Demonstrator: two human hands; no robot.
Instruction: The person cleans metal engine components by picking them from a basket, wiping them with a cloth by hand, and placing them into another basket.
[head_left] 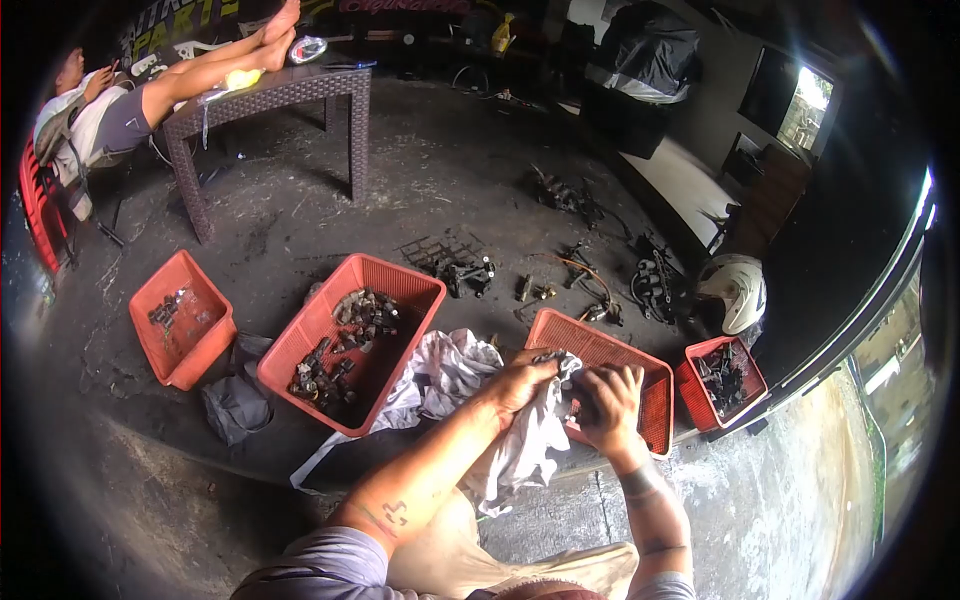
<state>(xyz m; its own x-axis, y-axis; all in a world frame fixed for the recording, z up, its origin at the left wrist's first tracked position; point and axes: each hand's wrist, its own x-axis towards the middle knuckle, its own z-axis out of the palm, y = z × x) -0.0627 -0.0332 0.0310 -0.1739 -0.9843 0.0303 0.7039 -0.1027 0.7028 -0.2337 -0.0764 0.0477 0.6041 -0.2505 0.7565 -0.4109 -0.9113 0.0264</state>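
My left hand is closed round a white cloth, whose loose end hangs down in front of my knees. A small dark part shows at the thumb of that hand; its kind is too small to tell. Right beside it, my right hand has its fingers bent in toward the cloth, and what they grip is hidden. Both hands are over the near side of a red plastic basket. More white cloth lies bunched on the floor to the left of my hands.
A larger red basket holds dark metal parts. Other red baskets stand at far left and right. Beyond lie greasy parts and a white helmet. A person sits with feet on a brown table.
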